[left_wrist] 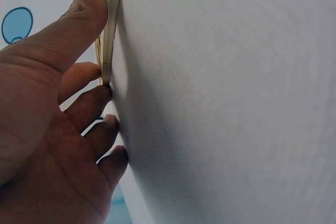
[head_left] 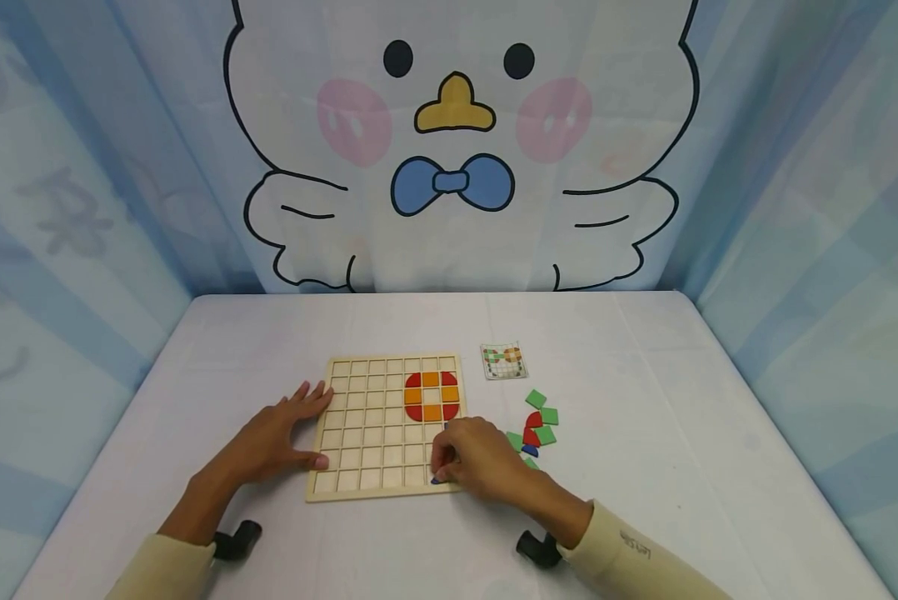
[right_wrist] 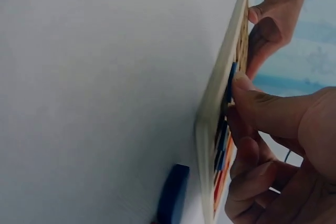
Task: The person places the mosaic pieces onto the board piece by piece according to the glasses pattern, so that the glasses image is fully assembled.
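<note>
A wooden grid board [head_left: 374, 437] lies on the table. Red and orange pieces [head_left: 431, 413] form a ring in its upper right cells. My left hand [head_left: 272, 435] rests at the board's left edge, thumb and fingers spread and touching the frame. At the lower right corner my right hand [head_left: 486, 458] pinches a small blue piece [head_left: 436, 480] between thumb and finger, low over the cells. The right wrist view shows this blue piece [right_wrist: 231, 80] under the thumb tip, with more blue along the board behind it. My right hand hides several right-hand cells.
Right of the board lie loose green pieces [head_left: 535, 399], red pieces [head_left: 533, 421] and a blue piece [head_left: 530, 451], partly behind my right hand. A small printed pattern card [head_left: 504, 360] lies beyond them. A patterned curtain [head_left: 449, 242] hangs behind the table.
</note>
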Tool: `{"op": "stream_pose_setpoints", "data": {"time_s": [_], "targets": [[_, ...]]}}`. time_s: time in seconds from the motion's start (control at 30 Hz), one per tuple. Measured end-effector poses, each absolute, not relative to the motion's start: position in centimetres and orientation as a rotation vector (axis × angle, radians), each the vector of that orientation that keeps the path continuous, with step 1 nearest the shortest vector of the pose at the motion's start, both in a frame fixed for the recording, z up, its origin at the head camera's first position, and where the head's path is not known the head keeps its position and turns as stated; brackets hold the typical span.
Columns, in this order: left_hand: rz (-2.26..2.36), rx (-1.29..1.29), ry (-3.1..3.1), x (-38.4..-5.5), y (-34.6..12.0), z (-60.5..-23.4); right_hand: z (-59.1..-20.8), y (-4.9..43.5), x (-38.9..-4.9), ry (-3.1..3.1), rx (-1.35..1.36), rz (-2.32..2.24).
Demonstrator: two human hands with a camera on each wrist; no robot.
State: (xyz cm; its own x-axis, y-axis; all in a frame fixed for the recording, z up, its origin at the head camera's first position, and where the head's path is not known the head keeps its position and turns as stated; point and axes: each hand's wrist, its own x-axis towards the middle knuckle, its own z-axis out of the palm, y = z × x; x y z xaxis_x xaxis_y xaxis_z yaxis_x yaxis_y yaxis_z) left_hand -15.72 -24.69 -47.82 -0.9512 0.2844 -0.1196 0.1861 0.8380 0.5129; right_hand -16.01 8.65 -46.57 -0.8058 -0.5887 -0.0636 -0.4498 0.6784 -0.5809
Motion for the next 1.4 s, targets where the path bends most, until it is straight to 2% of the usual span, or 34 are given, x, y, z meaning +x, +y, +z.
{"op": "stream_pose_setpoints", "data": {"time_s": [0.63,1.1,1.4], "targets": [[0.743,0.363,2.834,-15.6,-24.5,-47.6,-45.3,10.8,-16.5,2.722,-0.715,-0.876],[0.741,0.358,2.831,-15.6,-24.5,-47.6,-45.3,15.4,-17.2,2.905,-0.297,-0.771],[0.751,0.359,2.827,-15.8,-24.6,-47.7,-45.9,16.7,-17.5,2.935,-0.29,-0.644]]}}
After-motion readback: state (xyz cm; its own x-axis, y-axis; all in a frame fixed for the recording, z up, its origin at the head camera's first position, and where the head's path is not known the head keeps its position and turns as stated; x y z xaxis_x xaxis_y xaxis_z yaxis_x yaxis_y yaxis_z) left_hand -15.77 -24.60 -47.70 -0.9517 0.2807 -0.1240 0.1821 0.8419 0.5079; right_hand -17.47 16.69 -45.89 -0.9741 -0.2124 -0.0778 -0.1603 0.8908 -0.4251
